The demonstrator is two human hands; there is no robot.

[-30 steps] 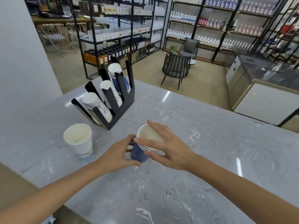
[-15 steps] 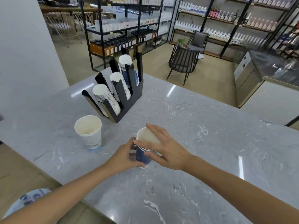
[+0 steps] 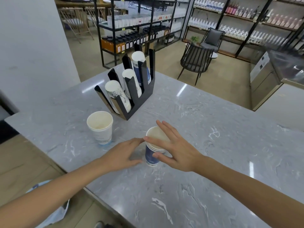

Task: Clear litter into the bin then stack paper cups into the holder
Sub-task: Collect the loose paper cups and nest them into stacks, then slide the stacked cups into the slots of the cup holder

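Both hands are around the small stack of blue paper cups [image 3: 152, 152], and neither one seems to close firmly on it. On the right hand [image 3: 177, 152] the fingers are spread: the index finger lies over the near rim, the thumb touches the blue wall lower down, and the other fingers reach past the far side. On the left hand [image 3: 122, 153] the fingers are loosely open, with the tips just at the rim on the left side. I think this hold serves to press the nested cups together and keep them straight, because several rims show one under another.

This stack stands upright on the grey marble counter [image 3: 213, 162], near the person. One white cup [image 3: 100, 127] stands alone to the left, well apart from the hands. Behind them the black holder [image 3: 141, 96] carries three leaning rows of cups, the farthest row blue. So the blue stack probably belongs there. Litter on the counter I cannot see.
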